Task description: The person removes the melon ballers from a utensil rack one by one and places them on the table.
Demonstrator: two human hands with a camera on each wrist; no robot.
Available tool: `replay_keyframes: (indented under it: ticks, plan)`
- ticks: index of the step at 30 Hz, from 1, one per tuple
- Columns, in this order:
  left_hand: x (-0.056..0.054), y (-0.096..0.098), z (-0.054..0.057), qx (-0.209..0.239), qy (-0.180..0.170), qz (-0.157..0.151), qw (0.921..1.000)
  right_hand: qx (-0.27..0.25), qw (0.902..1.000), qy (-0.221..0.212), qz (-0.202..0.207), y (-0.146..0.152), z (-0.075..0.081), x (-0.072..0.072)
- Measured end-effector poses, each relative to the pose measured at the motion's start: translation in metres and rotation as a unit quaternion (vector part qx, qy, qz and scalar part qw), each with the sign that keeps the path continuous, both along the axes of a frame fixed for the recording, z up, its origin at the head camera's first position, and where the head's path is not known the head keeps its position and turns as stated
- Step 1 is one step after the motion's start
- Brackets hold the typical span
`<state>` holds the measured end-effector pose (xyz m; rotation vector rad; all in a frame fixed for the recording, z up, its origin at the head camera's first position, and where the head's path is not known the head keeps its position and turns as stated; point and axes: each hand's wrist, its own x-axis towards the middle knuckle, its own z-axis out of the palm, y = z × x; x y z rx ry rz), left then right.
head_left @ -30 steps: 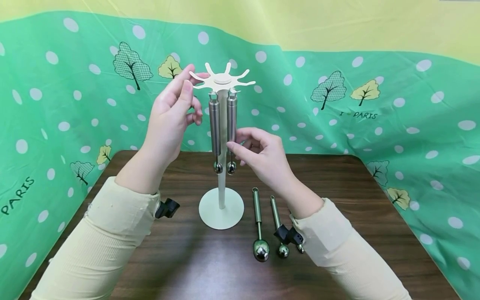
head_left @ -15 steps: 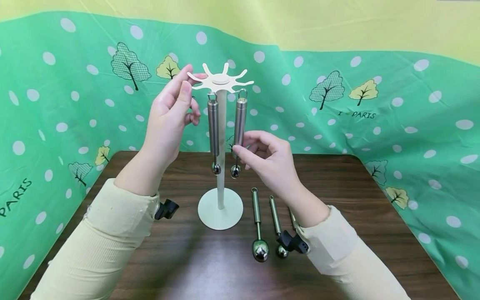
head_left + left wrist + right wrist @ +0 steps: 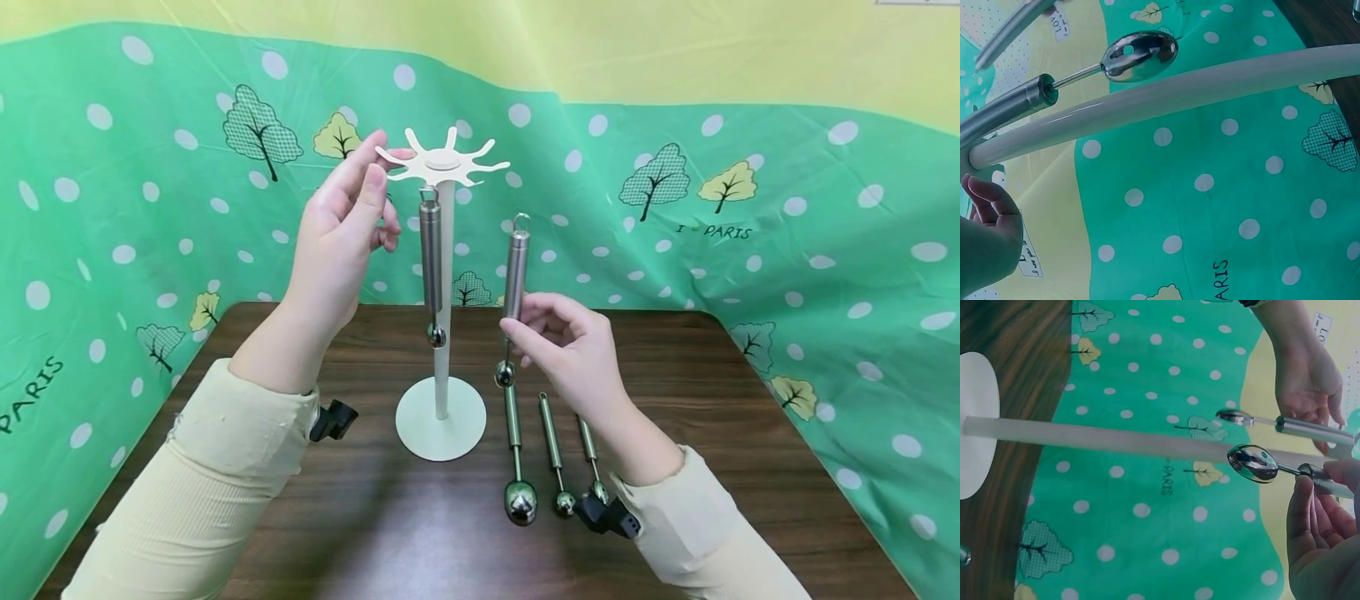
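Observation:
A melon baller point(image 3: 516, 275) with a steel handle stands nearly upright in my right hand point(image 3: 573, 350), pinched low on the handle by thumb and fingers. Its ring is at the top, off the stand's hooks, and its oval scoop point(image 3: 1252, 464) points down. My left hand point(image 3: 337, 217) is raised at the top of the white hook stand point(image 3: 444, 162), thumb and forefinger pinching one of its arms. Another melon baller point(image 3: 431, 258) hangs by its ring from a front hook, its scoop point(image 3: 1141, 56) close beside the pole.
On the dark wooden table point(image 3: 315, 500), a large oval scoop point(image 3: 521, 500) and two smaller scoops, one a ball-ended scoop point(image 3: 553, 442), the other a right-hand scoop point(image 3: 589, 442), lie right of the stand's round base point(image 3: 441, 425). A patterned cloth point(image 3: 825, 208) hangs behind.
My right hand has taken the melon baller off its hook and moved it right and down, away from the stand. My left hand has stayed at the stand's top.

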<state>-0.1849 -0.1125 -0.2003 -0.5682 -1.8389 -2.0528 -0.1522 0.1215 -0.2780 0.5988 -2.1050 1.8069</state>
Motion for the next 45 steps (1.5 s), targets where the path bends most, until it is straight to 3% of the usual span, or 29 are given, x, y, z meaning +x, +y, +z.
replay_keyframes:
  ticks: [18, 29, 36, 45]
  plan:
    - [0.003, 0.001, 0.002, -0.007, -0.007, 0.009, 0.9999, 0.007, 0.9911, -0.072, -0.112, 0.049, -0.027, 0.014]
    - [0.001, 0.000, 0.001, -0.009, -0.001, 0.013, 0.9999, -0.006, 0.9881, -0.076, -0.134, 0.075, -0.041, 0.014]
    - [-0.001, 0.000, 0.001, -0.009, 0.007, 0.015, 0.9998, 0.046, 0.9801, -0.093, -0.169, 0.097, -0.050, 0.013]
    - [-0.001, 0.000, 0.000, -0.011, 0.007, 0.018, 0.9998, 0.116, 0.9622, -0.147, -0.198, 0.122, -0.062, 0.009]
